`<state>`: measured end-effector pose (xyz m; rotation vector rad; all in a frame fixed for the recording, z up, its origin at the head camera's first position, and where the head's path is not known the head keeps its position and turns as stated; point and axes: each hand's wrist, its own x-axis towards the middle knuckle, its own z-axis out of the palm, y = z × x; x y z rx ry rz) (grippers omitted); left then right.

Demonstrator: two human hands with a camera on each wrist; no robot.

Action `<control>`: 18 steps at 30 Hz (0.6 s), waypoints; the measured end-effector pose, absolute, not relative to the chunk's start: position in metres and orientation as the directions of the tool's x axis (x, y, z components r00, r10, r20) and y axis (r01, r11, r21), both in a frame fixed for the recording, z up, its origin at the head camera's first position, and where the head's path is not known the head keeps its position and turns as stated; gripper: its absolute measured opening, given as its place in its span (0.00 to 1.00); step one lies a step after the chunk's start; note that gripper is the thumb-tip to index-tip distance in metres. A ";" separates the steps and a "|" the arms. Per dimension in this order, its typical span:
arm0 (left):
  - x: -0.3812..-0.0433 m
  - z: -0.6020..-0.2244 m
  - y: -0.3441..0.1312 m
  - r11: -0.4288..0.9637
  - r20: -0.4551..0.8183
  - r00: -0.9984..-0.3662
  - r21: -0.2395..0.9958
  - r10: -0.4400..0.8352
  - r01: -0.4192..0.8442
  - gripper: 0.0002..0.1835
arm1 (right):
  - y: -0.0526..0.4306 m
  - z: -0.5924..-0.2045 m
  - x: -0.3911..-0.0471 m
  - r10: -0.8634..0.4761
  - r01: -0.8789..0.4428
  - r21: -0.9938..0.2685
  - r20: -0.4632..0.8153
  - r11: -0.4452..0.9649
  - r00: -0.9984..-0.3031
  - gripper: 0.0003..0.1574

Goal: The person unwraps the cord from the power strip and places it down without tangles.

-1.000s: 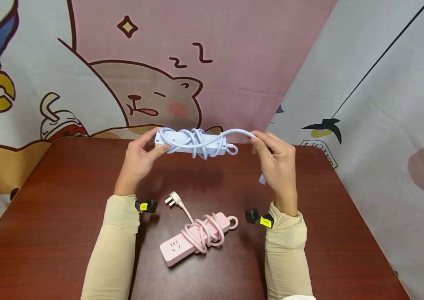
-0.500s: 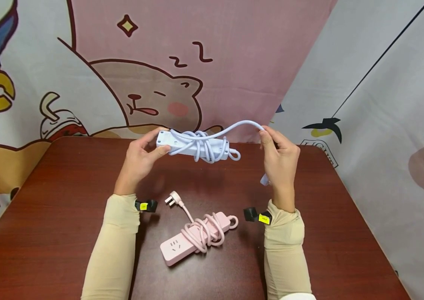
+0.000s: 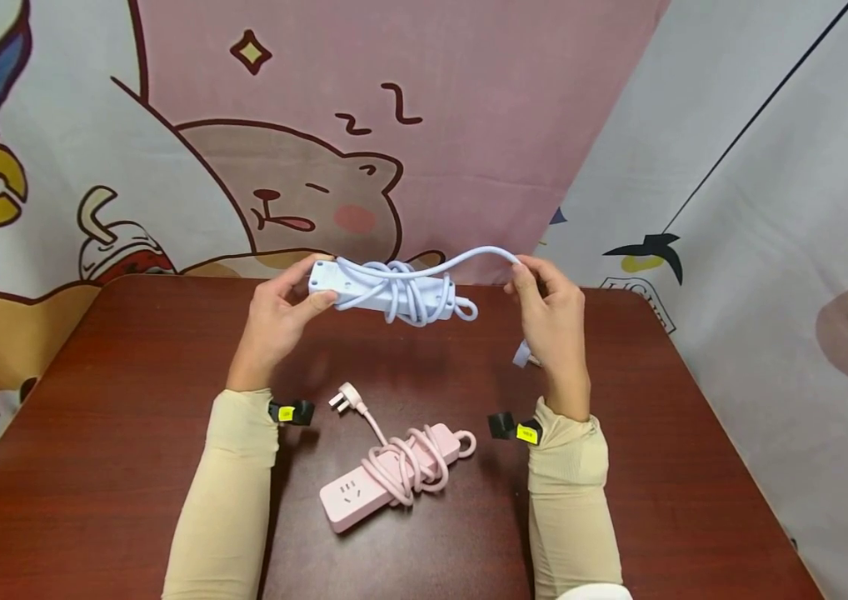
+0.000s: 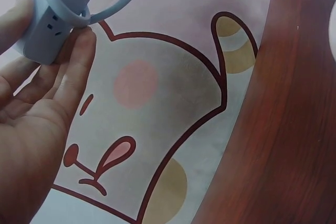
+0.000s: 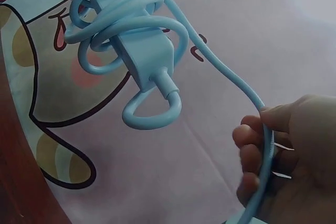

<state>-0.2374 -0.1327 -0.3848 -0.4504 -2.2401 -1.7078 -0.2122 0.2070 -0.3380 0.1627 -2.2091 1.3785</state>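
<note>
A light-blue power strip (image 3: 424,292), its cord wound several times round its middle, is held up above the far part of the table. My left hand (image 3: 277,321) grips its left end between thumb and fingers; the left wrist view shows the thumb on one side of the strip (image 4: 58,24) and fingers on the other. My right hand (image 3: 555,329) pinches the loose length of cord (image 5: 231,74), which arches over from the coils. The blue plug (image 3: 521,354) hangs below that hand, partly hidden behind it.
On the table (image 3: 132,467), between the forearms, lies a pink power strip (image 3: 356,496) wrapped in its own cord. Its three-pin plug (image 3: 349,397) points to the upper left. A printed cloth (image 3: 484,125) hangs behind the table.
My right hand first moved slightly right and up, lifting the loose cord into a higher arch, then came back a little left. The blue strip tilted slightly; the pink one stayed still.
</note>
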 end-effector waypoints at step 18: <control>-0.237 -0.386 -0.134 0.243 0.395 -0.918 0.889 0.023 0.388 0.25 | 0.208 -0.340 -0.213 0.008 -0.289 -0.790 0.349 0.541 -0.937 0.15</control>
